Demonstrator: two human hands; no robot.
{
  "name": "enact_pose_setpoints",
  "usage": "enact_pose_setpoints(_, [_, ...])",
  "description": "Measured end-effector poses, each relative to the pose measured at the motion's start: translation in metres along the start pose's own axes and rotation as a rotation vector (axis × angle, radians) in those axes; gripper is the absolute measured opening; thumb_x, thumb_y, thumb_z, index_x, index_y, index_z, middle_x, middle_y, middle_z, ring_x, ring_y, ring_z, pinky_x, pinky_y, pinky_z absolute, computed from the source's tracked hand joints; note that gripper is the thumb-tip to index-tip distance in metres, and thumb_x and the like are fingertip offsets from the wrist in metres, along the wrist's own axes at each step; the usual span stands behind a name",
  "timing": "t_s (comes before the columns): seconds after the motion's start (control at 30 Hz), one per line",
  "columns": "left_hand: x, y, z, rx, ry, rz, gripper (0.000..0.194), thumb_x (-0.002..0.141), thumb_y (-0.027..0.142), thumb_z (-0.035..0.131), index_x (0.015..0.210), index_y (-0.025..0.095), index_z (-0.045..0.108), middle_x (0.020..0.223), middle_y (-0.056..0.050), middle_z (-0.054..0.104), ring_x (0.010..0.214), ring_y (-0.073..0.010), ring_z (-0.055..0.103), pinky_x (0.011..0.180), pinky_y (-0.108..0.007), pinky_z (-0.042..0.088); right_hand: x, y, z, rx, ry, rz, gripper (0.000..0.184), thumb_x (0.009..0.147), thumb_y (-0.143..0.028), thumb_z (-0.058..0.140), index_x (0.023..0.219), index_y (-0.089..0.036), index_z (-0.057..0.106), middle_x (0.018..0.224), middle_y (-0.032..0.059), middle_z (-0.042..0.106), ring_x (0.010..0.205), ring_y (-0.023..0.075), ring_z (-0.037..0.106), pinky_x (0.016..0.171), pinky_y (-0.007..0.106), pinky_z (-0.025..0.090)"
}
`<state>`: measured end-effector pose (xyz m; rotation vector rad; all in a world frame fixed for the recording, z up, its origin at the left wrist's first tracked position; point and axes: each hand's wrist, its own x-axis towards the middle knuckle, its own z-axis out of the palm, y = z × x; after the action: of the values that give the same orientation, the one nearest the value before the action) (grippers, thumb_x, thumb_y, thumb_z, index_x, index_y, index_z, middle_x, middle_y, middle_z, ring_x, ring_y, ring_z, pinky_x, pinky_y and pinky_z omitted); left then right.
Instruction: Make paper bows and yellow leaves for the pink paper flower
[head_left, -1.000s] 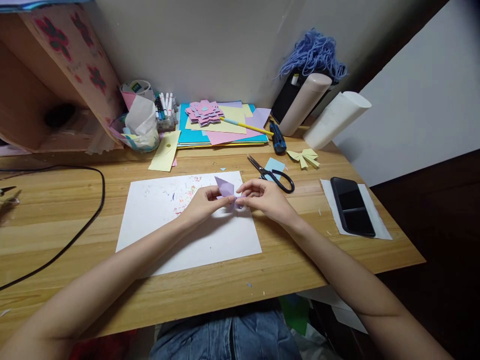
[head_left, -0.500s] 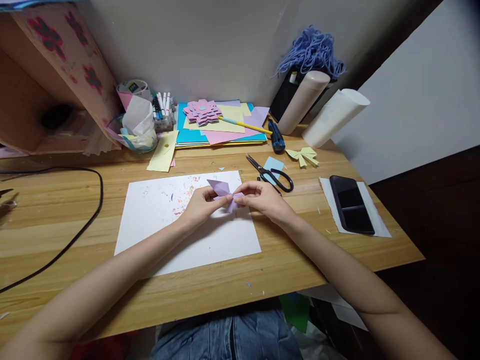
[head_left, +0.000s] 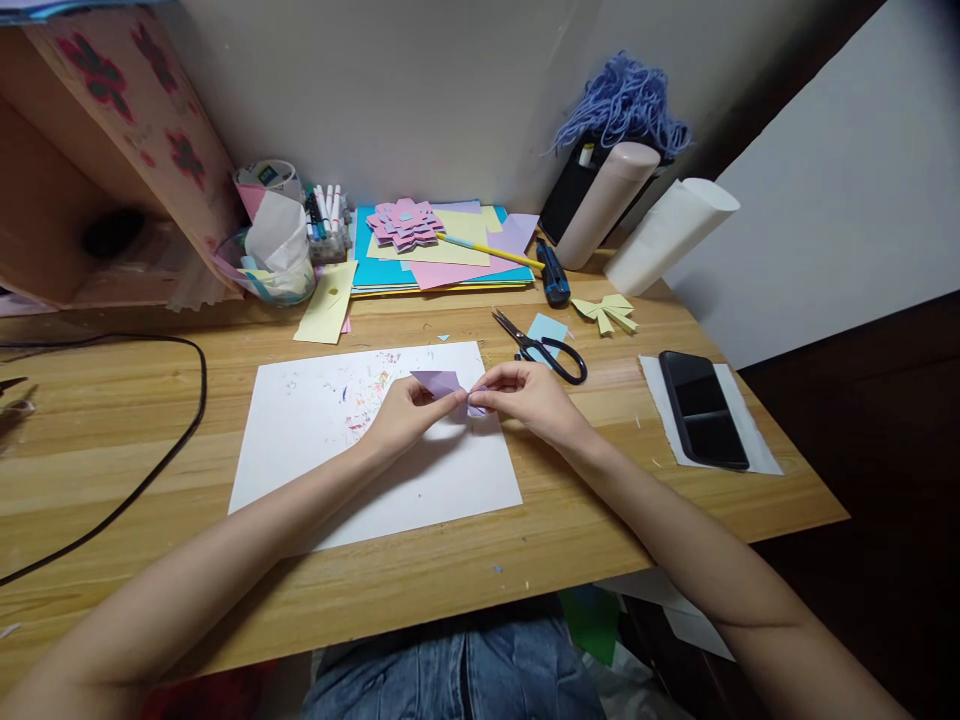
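Observation:
A folded piece of purple paper (head_left: 439, 382) is held above the right part of a white sheet (head_left: 375, 510). My left hand (head_left: 409, 412) pinches it from the left between thumb and fingers. From the right, my right hand (head_left: 529, 395) grips its other end, and the fingertips of both hands almost meet. A flat flap sticks up behind my left thumb; the smaller folds are partly hidden by my fingers. Black-handled scissors (head_left: 559, 358) lie just beyond my right hand, over a light blue paper square (head_left: 547, 330).
Behind lie a yellow paper bow (head_left: 606, 314), a box cutter (head_left: 553, 275), a pink paper flower (head_left: 405, 222) and a stack of coloured paper (head_left: 375, 285). A phone (head_left: 703, 410) rests at right. A black cable (head_left: 199, 400) curves across the left side.
The purple paper has tilted between my fingers: its left flap lies flatter, and the lower folds that hung below my fingertips have turned up. Both hands stay in nearly the same place.

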<state>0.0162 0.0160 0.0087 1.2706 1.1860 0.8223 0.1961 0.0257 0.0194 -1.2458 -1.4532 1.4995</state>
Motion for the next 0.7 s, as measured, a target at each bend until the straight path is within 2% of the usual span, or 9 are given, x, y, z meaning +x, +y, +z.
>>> enact_pose_setpoints(0.2, [-0.0005,-0.0043,0.0013,-0.004,0.021,0.014,0.026,0.071,0.039,0.065,0.072,0.013,0.066,0.071,-0.007,0.067,0.064,-0.0154,0.056,0.062,-0.031,0.042,-0.0014,0.0023,0.0038,0.019,0.039,-0.022,0.019,0.063,-0.029,0.074,0.072,-0.016,0.066,0.071,0.0028,0.066,0.063,0.0119,0.060,0.062,0.026,0.048])
enact_pose_setpoints(0.3, [-0.0009,-0.0049,0.0025,-0.013,0.065,0.025,0.026,0.071,0.040,0.065,0.071,0.014,0.066,0.070,-0.006,0.067,0.062,-0.0152,0.056,0.060,-0.030,0.042,-0.0024,-0.0008,0.0026,0.082,0.031,0.035,0.030,0.061,-0.028,0.076,0.087,-0.017,0.066,0.074,0.0025,0.067,0.065,0.0126,0.062,0.066,0.028,0.050])
enact_pose_setpoints(0.37, [-0.0010,-0.0049,0.0036,-0.048,0.101,0.032,0.025,0.070,0.039,0.066,0.072,0.015,0.067,0.072,-0.006,0.068,0.064,-0.0162,0.057,0.061,-0.032,0.044,-0.0025,-0.0029,0.0006,0.117,-0.037,0.107,0.036,0.060,-0.028,0.077,0.092,-0.017,0.066,0.076,0.0026,0.068,0.069,0.0133,0.063,0.069,0.029,0.051])
enact_pose_setpoints(0.47, [-0.0011,-0.0049,0.0048,-0.093,0.127,0.042,0.023,0.069,0.038,0.067,0.073,0.015,0.067,0.078,-0.007,0.069,0.069,-0.0181,0.060,0.067,-0.034,0.047,-0.0020,-0.0033,-0.0015,0.139,-0.132,0.169,0.026,0.059,-0.030,0.077,0.079,-0.016,0.067,0.072,0.0024,0.068,0.066,0.0121,0.063,0.068,0.027,0.051])
enact_pose_setpoints(0.57, [-0.0012,-0.0054,0.0050,-0.094,0.101,0.050,0.022,0.070,0.037,0.066,0.071,0.016,0.067,0.079,-0.007,0.070,0.071,-0.0185,0.061,0.069,-0.035,0.048,-0.0016,-0.0008,-0.0008,0.140,-0.111,0.174,0.022,0.060,-0.032,0.077,0.067,-0.015,0.065,0.066,0.0015,0.067,0.059,0.0095,0.060,0.063,0.025,0.049])
enact_pose_setpoints(0.7, [-0.0012,-0.0052,0.0040,-0.081,0.080,0.038,0.022,0.071,0.037,0.066,0.074,0.016,0.067,0.079,-0.007,0.070,0.071,-0.0183,0.061,0.069,-0.035,0.048,-0.0018,0.0015,0.0007,0.117,-0.077,0.168,0.024,0.060,-0.034,0.077,0.065,-0.015,0.063,0.064,0.0016,0.066,0.055,0.0090,0.058,0.059,0.025,0.048])
